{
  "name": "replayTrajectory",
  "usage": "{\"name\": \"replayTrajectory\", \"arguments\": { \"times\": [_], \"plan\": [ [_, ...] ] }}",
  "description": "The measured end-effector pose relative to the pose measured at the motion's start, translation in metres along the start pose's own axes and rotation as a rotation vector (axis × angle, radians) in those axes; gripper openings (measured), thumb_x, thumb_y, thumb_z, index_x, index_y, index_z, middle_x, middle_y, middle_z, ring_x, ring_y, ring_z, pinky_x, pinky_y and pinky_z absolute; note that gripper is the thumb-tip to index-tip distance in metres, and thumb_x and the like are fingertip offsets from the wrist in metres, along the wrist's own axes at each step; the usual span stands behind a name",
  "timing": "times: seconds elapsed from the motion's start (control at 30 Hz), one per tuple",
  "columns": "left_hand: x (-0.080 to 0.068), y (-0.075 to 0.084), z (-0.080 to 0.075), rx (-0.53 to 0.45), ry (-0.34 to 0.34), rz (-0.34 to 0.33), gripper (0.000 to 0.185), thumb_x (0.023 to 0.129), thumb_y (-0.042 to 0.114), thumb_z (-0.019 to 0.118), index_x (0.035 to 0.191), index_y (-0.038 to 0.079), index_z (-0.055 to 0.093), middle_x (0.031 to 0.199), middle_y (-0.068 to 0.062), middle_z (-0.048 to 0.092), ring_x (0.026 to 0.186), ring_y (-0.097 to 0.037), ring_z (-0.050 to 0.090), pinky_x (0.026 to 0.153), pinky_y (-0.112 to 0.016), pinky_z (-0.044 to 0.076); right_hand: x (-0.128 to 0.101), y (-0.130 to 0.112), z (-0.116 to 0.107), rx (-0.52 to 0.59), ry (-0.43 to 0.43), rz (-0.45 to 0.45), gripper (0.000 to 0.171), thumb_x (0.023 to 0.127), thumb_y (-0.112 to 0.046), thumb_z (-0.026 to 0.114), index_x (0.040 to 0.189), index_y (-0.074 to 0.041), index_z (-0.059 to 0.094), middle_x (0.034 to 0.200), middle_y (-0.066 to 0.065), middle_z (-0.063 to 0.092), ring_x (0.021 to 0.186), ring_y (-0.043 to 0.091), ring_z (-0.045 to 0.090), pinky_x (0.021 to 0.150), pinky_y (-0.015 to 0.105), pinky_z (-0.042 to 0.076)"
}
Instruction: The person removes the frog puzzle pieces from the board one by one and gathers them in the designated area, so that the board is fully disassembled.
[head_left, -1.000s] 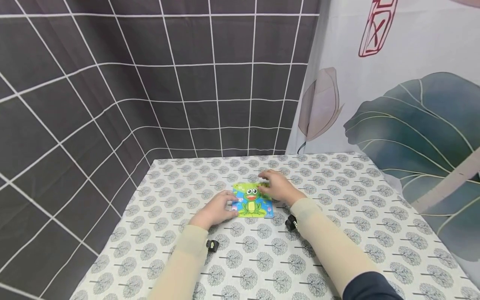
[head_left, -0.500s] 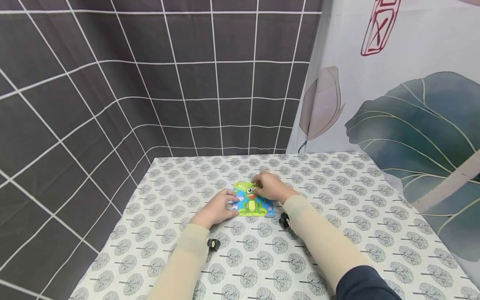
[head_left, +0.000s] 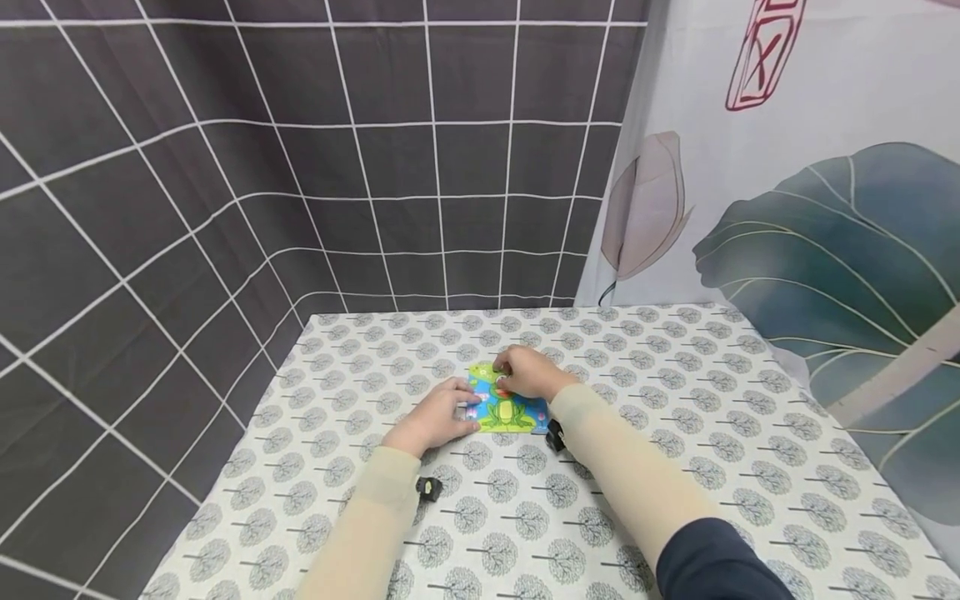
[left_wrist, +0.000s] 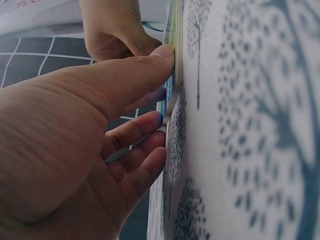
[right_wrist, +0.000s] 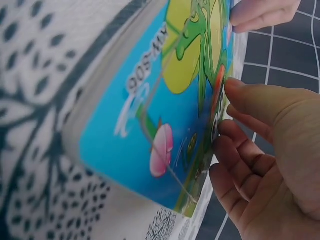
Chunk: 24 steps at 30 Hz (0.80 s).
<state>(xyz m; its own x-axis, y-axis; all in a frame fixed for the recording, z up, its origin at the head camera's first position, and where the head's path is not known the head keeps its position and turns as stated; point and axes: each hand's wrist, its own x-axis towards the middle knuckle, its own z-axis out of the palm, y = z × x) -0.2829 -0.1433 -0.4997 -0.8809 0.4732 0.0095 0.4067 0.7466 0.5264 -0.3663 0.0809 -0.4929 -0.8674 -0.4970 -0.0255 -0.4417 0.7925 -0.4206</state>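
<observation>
You get bright, even light in the head view, with only faint shadows and no glare, though straight lines bow toward the edges. Both wrist views are softer: the nearest skin and cloth blur out of focus.

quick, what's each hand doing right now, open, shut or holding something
Left hand: open, thumb and straight fingers steadying the left edge of the frog puzzle.
Right hand: fingertips on the puzzle's upper part; whether it pinches a piece cannot be told.

left hand and right hand on frog puzzle, patterned tablecloth
</observation>
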Motion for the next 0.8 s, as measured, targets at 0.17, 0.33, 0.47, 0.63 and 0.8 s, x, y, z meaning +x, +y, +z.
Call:
{"name": "replayTrajectory", "arguments": {
  "times": [0.17,0.33,0.47,0.63,0.8],
  "plan": [
    [0.000,0.001,-0.001,0.007,-0.009,0.005,0.051,0.090,0.029,0.084,0.136,0.010,0.070,0.143,-0.006,0.055,0.137,-0.028,0.049,0.120,-0.047,0.038,0.004,0.000,0.001,0.001,-0.007,-0.010,0.033,0.093,-0.024,0.082,0.123,-0.011,0.076,0.099,-0.003,0.066,0.086,0.012,0.060,0.081,0.033,0.056],
    [0.000,0.002,-0.002,0.001,-0.011,-0.006,0.051,0.091,0.030,0.083,0.136,0.011,0.070,0.144,-0.005,0.054,0.138,-0.028,0.048,0.121,-0.046,0.038,0.008,0.002,0.002,0.061,-0.021,0.011,0.033,0.093,-0.024,0.082,0.122,-0.010,0.075,0.093,-0.003,0.066,0.081,0.013,0.059,0.077,0.033,0.055],
    [0.000,0.002,-0.002,-0.003,-0.009,-0.009,0.051,0.091,0.029,0.083,0.136,0.012,0.070,0.145,-0.004,0.054,0.139,-0.027,0.047,0.121,-0.045,0.037,0.009,0.001,0.001,0.113,-0.047,0.050,0.030,0.095,-0.023,0.080,0.121,-0.010,0.074,0.087,-0.001,0.064,0.075,0.015,0.058,0.073,0.032,0.053],
    [-0.001,0.004,-0.002,-0.012,-0.003,-0.001,0.049,0.091,0.027,0.083,0.135,0.010,0.070,0.143,-0.005,0.055,0.138,-0.028,0.049,0.120,-0.045,0.039,0.011,-0.002,0.000,0.134,-0.058,0.074,0.027,0.095,-0.021,0.080,0.118,-0.009,0.073,0.087,0.000,0.063,0.075,0.015,0.058,0.075,0.032,0.053],
    [-0.002,0.004,-0.002,-0.014,-0.006,-0.007,0.049,0.091,0.026,0.083,0.135,0.009,0.070,0.142,-0.005,0.055,0.137,-0.028,0.049,0.120,-0.045,0.039,0.012,-0.003,0.001,0.168,-0.081,0.089,0.027,0.095,-0.018,0.080,0.118,-0.007,0.071,0.090,0.002,0.061,0.077,0.014,0.057,0.076,0.031,0.053]
  ]
}}
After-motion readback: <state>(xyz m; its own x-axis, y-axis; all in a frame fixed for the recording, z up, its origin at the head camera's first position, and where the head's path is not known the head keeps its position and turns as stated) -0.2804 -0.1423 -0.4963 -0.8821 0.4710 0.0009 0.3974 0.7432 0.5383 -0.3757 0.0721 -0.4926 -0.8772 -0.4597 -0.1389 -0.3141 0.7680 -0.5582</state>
